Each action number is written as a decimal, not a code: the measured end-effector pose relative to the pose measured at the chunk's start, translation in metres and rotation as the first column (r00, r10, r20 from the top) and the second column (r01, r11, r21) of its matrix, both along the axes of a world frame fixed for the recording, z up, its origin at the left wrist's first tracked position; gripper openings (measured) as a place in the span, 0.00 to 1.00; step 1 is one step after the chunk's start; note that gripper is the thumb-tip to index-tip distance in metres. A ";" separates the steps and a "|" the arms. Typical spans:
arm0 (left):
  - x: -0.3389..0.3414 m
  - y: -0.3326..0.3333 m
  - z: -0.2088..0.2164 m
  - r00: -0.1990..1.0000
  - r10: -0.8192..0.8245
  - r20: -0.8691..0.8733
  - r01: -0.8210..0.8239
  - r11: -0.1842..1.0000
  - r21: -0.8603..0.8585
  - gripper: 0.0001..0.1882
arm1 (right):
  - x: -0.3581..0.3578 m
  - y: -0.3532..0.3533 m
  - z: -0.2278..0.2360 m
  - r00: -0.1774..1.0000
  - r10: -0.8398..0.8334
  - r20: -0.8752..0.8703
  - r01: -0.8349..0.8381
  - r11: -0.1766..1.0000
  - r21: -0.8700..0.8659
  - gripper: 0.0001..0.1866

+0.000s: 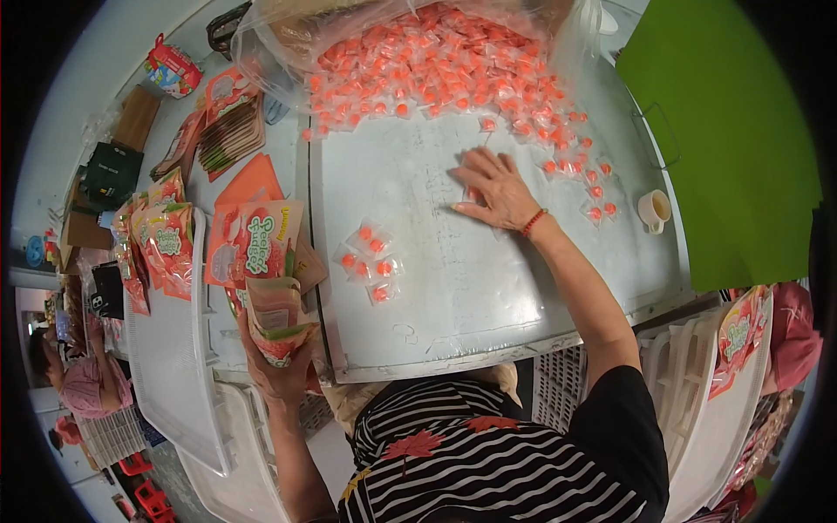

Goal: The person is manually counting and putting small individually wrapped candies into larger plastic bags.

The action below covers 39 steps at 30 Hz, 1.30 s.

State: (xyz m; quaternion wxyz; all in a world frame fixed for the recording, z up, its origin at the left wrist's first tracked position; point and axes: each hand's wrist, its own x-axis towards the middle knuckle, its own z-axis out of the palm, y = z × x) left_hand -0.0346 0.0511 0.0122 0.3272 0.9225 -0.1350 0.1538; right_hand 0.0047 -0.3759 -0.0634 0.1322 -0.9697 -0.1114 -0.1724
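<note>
My left hand [281, 375], at the table's front left edge, is closed round a pink-and-green printed pouch [277, 307] whose mouth gapes open. My right hand [500, 193] lies palm down over the middle of the white table, fingers stretched out; a bit of red shows under it, partly hidden. Just beyond its fingers sits a single wrapped red candy [488, 125]. Between the two hands is a small group of clear-wrapped red candies [368, 261]. A large heap of the same candies [436, 57] spills from a clear plastic bag at the far side.
More flat pouches [253, 240] lie stacked left of the table seam, with filled-looking pouches [166, 244] beside a white plastic tray [170, 366]. A cream cup [654, 212] stands at the right edge near a green board [724, 148]. Another person [83, 383] is at far left.
</note>
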 end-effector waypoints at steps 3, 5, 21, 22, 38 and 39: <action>-0.002 0.001 0.000 0.997 0.033 -0.072 -0.038 0.996 -0.076 0.52 | 0.010 0.026 -0.015 0.996 0.079 0.033 -0.083 0.985 0.151 0.26; -0.007 0.008 -0.004 0.995 0.050 -0.082 -0.055 0.996 -0.064 0.52 | 0.013 0.070 -0.019 0.992 0.064 0.105 -0.085 0.976 0.202 0.24; -0.012 0.019 -0.007 0.997 0.062 -0.055 -0.065 0.996 -0.060 0.53 | 0.086 -0.038 -0.014 0.780 -0.575 0.248 0.579 0.813 0.064 0.24; -0.011 0.018 -0.007 0.997 0.062 -0.055 -0.065 0.996 -0.061 0.53 | 0.083 -0.052 -0.016 0.755 -0.617 0.223 0.635 0.773 -0.014 0.26; 0.005 0.002 -0.005 0.994 0.028 -0.104 -0.037 0.996 -0.083 0.53 | 0.030 -0.075 -0.022 0.956 -0.226 -0.188 0.153 -0.167 0.974 0.23; 0.004 0.003 -0.005 0.997 0.028 -0.075 -0.033 0.997 -0.066 0.53 | 0.028 -0.088 -0.018 0.961 -0.180 -0.209 0.143 -0.326 0.935 0.22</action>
